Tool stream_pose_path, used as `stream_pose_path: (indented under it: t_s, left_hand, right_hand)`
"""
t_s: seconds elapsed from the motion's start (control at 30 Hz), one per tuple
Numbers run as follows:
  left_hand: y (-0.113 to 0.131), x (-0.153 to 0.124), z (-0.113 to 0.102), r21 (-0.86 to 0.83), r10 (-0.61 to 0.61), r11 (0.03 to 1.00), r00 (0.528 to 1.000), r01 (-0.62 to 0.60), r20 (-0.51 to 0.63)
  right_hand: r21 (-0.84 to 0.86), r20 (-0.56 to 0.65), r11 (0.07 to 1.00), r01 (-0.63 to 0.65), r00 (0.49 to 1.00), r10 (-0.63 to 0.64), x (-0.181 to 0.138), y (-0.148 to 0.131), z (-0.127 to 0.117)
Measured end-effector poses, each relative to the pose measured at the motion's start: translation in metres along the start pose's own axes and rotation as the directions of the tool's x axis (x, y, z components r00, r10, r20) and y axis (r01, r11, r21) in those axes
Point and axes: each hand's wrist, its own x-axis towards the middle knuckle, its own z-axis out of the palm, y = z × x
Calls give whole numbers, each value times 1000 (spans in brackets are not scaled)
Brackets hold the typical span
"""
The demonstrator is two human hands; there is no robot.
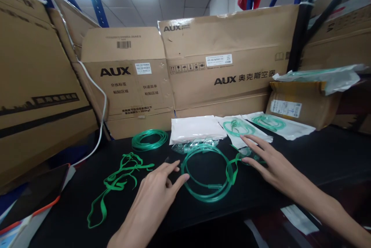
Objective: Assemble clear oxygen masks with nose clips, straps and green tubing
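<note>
A coil of clear green tubing [207, 197] lies on the black table, with a loop of green elastic strap [234, 172] at its right edge. My left hand [158, 190] is at the coil's left side, thumb and forefinger apart and nothing held between them; whether a fingertip touches the tube I cannot tell. On the other side my right hand [271, 163] reaches in with its fingers spread, partly over a clear plastic piece [246, 152] beside the strap. More clear crumpled plastic [195, 145] sits behind the coil.
Tangled green straps [116, 182] and another green tubing coil [149, 139] lie left. Behind are a stack of white packets [197, 128] and packs with green tubing [268, 122]. Cardboard boxes [232, 54] wall the back. A tablet-like device [37, 194] rests at far left near a white cable [101, 124].
</note>
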Motion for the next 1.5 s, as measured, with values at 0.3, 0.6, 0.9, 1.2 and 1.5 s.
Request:
stream_pose_path:
  t_s: [0.3,0.6,0.9,1.2,1.5]
  left_hand:
    - [1,-5,14,362,102,929,994,-80,-43]
    - [-9,3,12,326,147,937,988,-127,-38]
    - [-23,13,23,196,347,919,938,-341,6]
    - [8,-25,7,109,528,840,847,-532,64]
    - [-7,-50,3,197,681,665,693,-720,236]
  right_hand:
    - [105,372,928,357,852,-369,34,-99,8]
    - [167,370,873,458,792,-486,25,-96,4]
    - [289,350,868,403,800,-488,20,-111,-7]
    - [217,185,966,139,966,-181,12,-48,-35]
    - [84,233,993,-83,971,61,-4,21,-4]
